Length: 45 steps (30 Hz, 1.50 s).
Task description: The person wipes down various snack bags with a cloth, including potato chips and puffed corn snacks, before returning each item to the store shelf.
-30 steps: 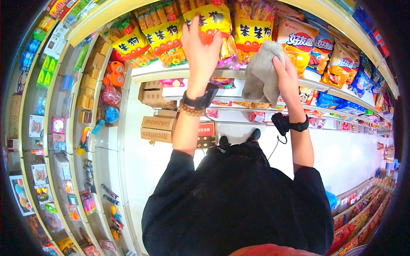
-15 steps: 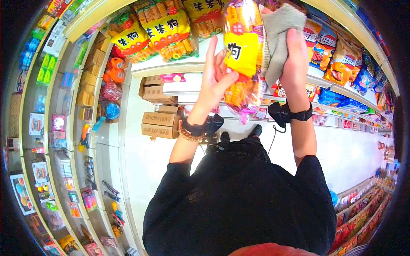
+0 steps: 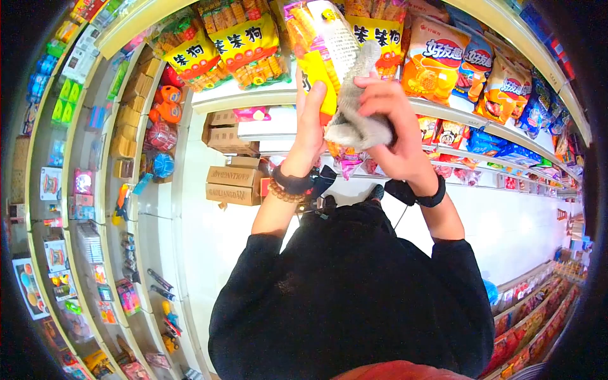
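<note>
My left hand (image 3: 308, 126) is closed around the left side of a snack bag (image 3: 318, 66), its thumb across the yellow label. The bag is clear and purple with golden snack sticks inside; it is tilted, and a side panel of small print shows. My right hand (image 3: 403, 136) grips a crumpled grey cloth (image 3: 356, 107), which lies against the lower right side of the bag. Cloth and hands cover much of the bag's lower half. Its purple bottom end sticks out below the cloth.
Behind my hands, a shelf carries matching yellow-labelled snack bags (image 3: 248, 41) and orange chip bags (image 3: 432, 60). Cardboard boxes (image 3: 233, 185) stand on the floor below at left. Toy shelves (image 3: 130, 209) run along the left, and more packaged goods (image 3: 529, 326) line the lower right.
The bag has moved left and turned, so its printed side panel shows. My right hand and the cloth have come left and down over the bag's lower part.
</note>
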Each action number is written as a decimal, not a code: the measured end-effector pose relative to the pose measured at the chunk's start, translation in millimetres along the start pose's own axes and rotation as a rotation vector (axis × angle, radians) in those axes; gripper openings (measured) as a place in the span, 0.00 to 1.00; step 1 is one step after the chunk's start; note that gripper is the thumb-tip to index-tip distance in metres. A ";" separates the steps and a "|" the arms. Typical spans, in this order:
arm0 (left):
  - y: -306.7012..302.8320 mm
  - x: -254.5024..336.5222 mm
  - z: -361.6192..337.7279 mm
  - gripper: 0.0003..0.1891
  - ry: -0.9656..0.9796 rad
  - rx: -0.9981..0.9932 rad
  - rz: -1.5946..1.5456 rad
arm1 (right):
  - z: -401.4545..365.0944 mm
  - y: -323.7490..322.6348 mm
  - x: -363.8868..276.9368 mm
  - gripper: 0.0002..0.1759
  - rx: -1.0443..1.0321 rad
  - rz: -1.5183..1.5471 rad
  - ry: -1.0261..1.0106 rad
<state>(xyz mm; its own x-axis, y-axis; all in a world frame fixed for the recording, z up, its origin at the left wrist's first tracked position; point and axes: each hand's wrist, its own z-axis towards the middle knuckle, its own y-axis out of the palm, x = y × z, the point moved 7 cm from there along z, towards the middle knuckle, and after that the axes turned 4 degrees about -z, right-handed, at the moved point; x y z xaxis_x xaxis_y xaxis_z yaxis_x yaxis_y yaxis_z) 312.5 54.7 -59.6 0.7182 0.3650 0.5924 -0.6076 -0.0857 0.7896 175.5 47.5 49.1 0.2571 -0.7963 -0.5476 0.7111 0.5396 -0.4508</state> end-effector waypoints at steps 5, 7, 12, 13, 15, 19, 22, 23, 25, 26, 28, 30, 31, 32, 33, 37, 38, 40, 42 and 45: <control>-5.9 -4.3 -10.3 0.37 -0.170 0.049 -0.030 | -8.3 19.6 -22.3 0.16 -0.265 -0.155 -0.044; -2.0 -3.8 -12.5 0.37 -0.191 0.046 -0.028 | -15.3 27.1 -28.3 0.19 -0.327 -0.181 -0.067; 2.1 -2.4 -16.1 0.35 -0.188 0.034 0.004 | -10.8 27.4 -22.0 0.28 -0.353 -0.329 -0.058; 2.8 -3.3 -15.8 0.33 -0.191 0.026 -0.027 | -7.8 27.5 -18.7 0.29 -0.339 -0.398 -0.063; -4.3 -10.9 -11.7 0.30 -0.197 -0.005 -0.103 | 0.3 21.5 -13.1 0.31 -0.268 -0.462 -0.087; -2.5 -11.3 -10.1 0.29 -0.106 -0.017 0.052 | 25.9 -1.8 -13.0 0.35 -0.082 -0.402 -0.131; 13.5 -0.6 -26.8 0.31 0.003 -0.149 0.319 | 42.5 -17.3 -19.4 0.40 0.018 -0.451 -0.154; 17.5 3.3 -32.6 0.32 0.056 -0.206 0.434 | 48.1 -22.3 -23.1 0.43 0.019 -0.458 -0.129; 22.8 0.7 -36.6 0.34 -0.040 -0.236 0.381 | 58.4 -30.9 -30.3 0.52 0.019 -0.471 -0.079; 23.9 -0.2 -36.5 0.34 -0.058 -0.257 0.384 | 60.6 -34.8 -28.7 0.49 0.120 -0.456 -0.179; 29.8 1.0 -37.8 0.35 -0.073 -0.272 0.400 | 61.9 -40.0 -21.0 0.50 0.185 -0.404 -0.138; 34.5 5.2 -36.5 0.34 -0.020 -0.266 0.409 | 62.7 -42.8 -28.4 0.43 0.246 -0.312 -0.096; 35.7 6.7 -36.0 0.34 0.007 -0.263 0.414 | 60.4 -41.0 -21.4 0.42 0.258 -0.238 -0.019; 34.0 6.1 -34.7 0.34 0.013 -0.245 0.384 | 54.6 -36.2 -10.9 0.42 0.269 -0.165 0.057; 31.2 5.1 -32.9 0.34 0.019 -0.228 0.353 | 48.7 -31.5 0.0 0.41 0.279 -0.091 0.133; 23.1 7.6 -32.0 0.33 0.019 -0.075 0.162 | 29.3 -18.4 15.9 0.44 0.151 -0.185 0.134; 16.9 10.9 -27.5 0.32 0.093 -0.051 0.194 | 22.8 -12.8 15.3 0.44 0.123 -0.180 0.175; 4.4 9.6 -15.8 0.32 0.066 -0.024 0.051 | 9.1 -0.9 12.7 0.47 0.067 -0.144 0.197; 12.6 20.9 -11.8 0.34 0.088 -0.047 -0.055 | -4.4 9.1 5.7 0.49 0.003 -0.142 0.219; 24.1 34.8 -14.9 0.35 0.142 -0.065 0.034 | -19.0 19.3 8.3 0.50 0.044 -0.070 0.260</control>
<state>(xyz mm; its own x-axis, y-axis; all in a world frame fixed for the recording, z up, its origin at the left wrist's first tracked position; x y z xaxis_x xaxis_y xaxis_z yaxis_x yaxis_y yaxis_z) 317.8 79.1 -22.4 0.6446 0.4906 0.5864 -0.6547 -0.0418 0.7547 179.0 56.5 22.4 0.0338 -0.7314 -0.6811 0.7504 0.4687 -0.4661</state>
